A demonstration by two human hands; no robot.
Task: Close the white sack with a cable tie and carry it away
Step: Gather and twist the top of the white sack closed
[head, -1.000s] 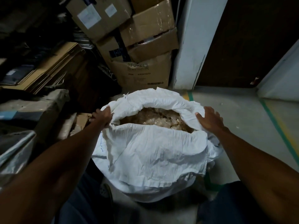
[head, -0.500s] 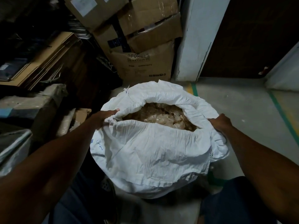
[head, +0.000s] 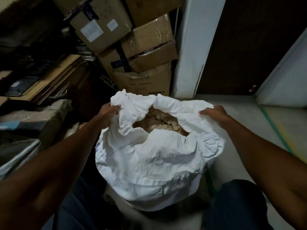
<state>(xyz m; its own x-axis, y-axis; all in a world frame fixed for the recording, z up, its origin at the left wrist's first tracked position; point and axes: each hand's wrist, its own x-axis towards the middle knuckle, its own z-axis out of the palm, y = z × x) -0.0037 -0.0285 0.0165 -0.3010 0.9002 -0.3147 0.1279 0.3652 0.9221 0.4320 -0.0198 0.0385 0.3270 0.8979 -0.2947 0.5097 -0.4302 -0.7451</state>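
White woven fabric fills the middle of the view: the white sack [head: 149, 156] stands on the grey floor [head: 245, 123] between the person's knees, its mouth open and its rim crumpled into uneven folds. Pale brownish, glossy contents [head: 159, 120] show through the opening; what they are cannot be told.

Both bare forearms reach forward and downward from the lower corners, converging on the sack's mouth. The left hand [head: 108, 112] is at the left side of the rim, wrist nearly straight, its fingers curled and pinched onto a bunch of fabric that rises into a peak beside it. The right hand [head: 214, 112] is at the right side of the rim, knuckles up and palm down, fingers folded over the edge and closed on the cloth there. The two hands are well apart, with the opening between them.

Dark blue trouser legs [head: 232, 208] flank the sack at the bottom. Behind it, stacked cardboard boxes [head: 142, 47] lean against a white pillar [head: 191, 55], the lowest box just beyond the sack's far rim. Flattened cardboard sheets [head: 49, 80] lie in the dim left background. A green and yellow line [head: 279, 130] runs along the floor at the right.
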